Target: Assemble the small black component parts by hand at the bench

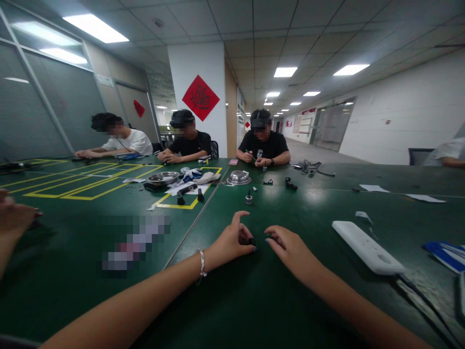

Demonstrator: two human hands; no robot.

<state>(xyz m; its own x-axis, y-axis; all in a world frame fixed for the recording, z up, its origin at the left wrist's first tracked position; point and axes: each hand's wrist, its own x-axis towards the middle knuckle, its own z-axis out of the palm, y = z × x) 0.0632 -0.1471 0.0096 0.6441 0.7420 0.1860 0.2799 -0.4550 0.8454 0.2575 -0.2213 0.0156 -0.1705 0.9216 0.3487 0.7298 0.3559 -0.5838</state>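
Observation:
My left hand [234, 238], with a silver bracelet on the wrist, is closed round a small black round part [251, 241]. Its index finger is raised off the part. A short gap to the right, my right hand [286, 245] has thumb and fingers drawn together in a pinch. Something tiny and dark shows at those fingertips, too small to name. Both hands are just over the green table [225, 300]. Beyond them stands a small metal-and-black piece with a pointed top [249, 197].
A white power strip [366, 247] with a black cable lies to the right. Farther off are an upturned metal bowl [239, 177], a metal dish [163, 178], gloves [191, 174] and black fittings [180, 198]. Several people sit around; another person's hand [14, 213] is at the left edge.

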